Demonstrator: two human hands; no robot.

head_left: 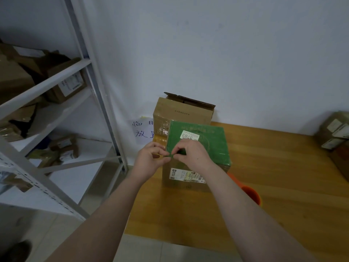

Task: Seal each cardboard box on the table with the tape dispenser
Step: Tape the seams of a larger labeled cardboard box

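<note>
Pinching a green strip point(170, 155) at a corner of the green-topped box point(212, 138), head view.
Left hand point(151, 157) and right hand point(194, 154), fingers curled, both nip the strip, possibly tape, at the box's 8 o'clock corner. An open box point(181, 112) stands at its 12 o'clock, and the orange tape dispenser point(252, 192) lies at 4 o'clock on the table point(283, 176).

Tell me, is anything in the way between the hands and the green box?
Nothing visible. Both the left hand and right hand are pinching at the near left corner of the green-topped cardboard box.
</note>
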